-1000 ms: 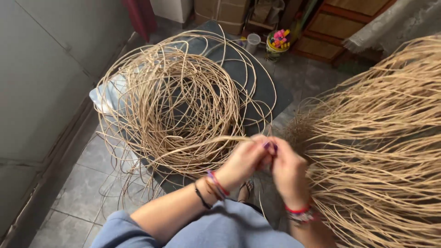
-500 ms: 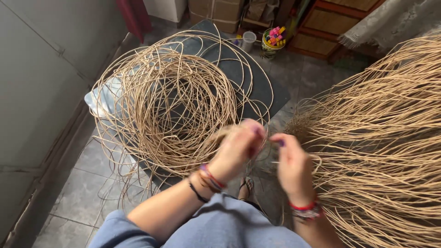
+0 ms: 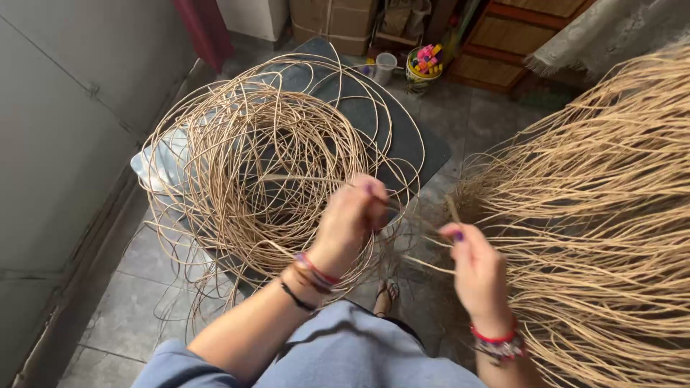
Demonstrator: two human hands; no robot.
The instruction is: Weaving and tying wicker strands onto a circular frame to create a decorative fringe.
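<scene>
Left hand (image 3: 350, 219) fingers pinched shut on a thin cane strand (image 3: 316, 183), held over the loose coil of cane (image 3: 259, 165) on the dark mat (image 3: 413, 147); right hand (image 3: 478, 269) pinches a short strand end (image 3: 453, 210), thumb and forefinger closed, beside the hanging sheaf of cane (image 3: 604, 215). Step in hand looks like drawing one strand free between the two hands; next move likely calls for steady tension, so the coil does not snag
</scene>
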